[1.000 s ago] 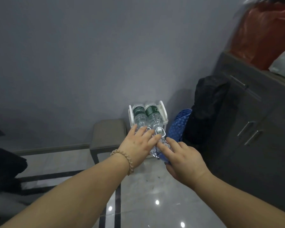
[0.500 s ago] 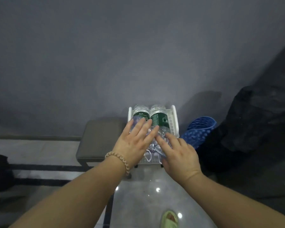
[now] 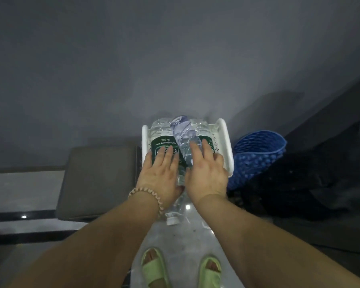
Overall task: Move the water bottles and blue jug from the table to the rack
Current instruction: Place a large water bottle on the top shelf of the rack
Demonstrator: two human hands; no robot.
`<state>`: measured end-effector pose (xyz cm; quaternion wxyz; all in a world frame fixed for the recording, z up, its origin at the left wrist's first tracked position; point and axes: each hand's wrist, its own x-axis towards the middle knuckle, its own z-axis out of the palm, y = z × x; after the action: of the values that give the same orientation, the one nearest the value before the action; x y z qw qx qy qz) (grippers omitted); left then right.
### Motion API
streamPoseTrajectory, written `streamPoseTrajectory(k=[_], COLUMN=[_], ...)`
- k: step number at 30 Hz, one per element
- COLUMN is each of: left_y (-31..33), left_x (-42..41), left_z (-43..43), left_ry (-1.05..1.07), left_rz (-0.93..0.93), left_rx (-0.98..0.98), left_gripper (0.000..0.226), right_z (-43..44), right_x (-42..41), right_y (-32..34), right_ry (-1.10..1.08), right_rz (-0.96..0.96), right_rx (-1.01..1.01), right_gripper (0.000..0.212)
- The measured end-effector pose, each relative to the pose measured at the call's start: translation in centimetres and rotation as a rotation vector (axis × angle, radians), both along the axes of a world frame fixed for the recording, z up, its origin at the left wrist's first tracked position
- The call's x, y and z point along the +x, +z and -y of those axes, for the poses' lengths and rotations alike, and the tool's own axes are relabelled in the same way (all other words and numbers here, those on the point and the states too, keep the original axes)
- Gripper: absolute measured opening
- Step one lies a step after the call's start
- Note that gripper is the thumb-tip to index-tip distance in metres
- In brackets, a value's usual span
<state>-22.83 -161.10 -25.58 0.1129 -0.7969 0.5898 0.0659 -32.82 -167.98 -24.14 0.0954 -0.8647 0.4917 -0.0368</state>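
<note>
A white plastic rack [image 3: 227,146] stands on the floor against the grey wall. Two large water bottles with green labels lie in it side by side, the left bottle [image 3: 161,140] and the right bottle [image 3: 205,129]. A third clear water bottle [image 3: 182,129] lies on top between them, its white cap [image 3: 172,220] pointing back at me past the rack's front. My left hand [image 3: 161,175] and my right hand [image 3: 206,173] press this bottle from either side, fingers flat over the labelled bottles.
A blue knobbly object [image 3: 258,150] leans right of the rack, with a black bag [image 3: 310,183] beyond it. A grey padded stool [image 3: 100,179] stands left of the rack. My feet in green slippers [image 3: 154,265] are on the glossy floor below.
I have come closer and look further down. Both hands have slid forward over the rack, and the clear bottle now lies on top of the two labelled bottles.
</note>
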Motion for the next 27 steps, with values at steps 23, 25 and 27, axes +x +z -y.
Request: streamPoseTrajectory(k=[23, 25, 27], left_y=[-4.3, -4.5, -4.6], left_x=[2.3, 2.0, 2.0], left_z=[0.2, 0.3, 0.3], left_ry=[0.010, 0.026, 0.036], left_rz=[-0.376, -0.386, -0.392], left_rx=[0.101, 0.088, 0.080], left_gripper=[0.122, 0.123, 0.124], right_z=[0.2, 0.4, 0.4], right_x=[0.2, 0.3, 1.1], right_y=[-3.2, -3.3, -3.8], right_ry=[0.211, 0.208, 0.183], right_rz=[-0.281, -0.291, -0.260], right_rx=[0.070, 0.057, 0.066], right_gripper=[0.094, 0.095, 0.091])
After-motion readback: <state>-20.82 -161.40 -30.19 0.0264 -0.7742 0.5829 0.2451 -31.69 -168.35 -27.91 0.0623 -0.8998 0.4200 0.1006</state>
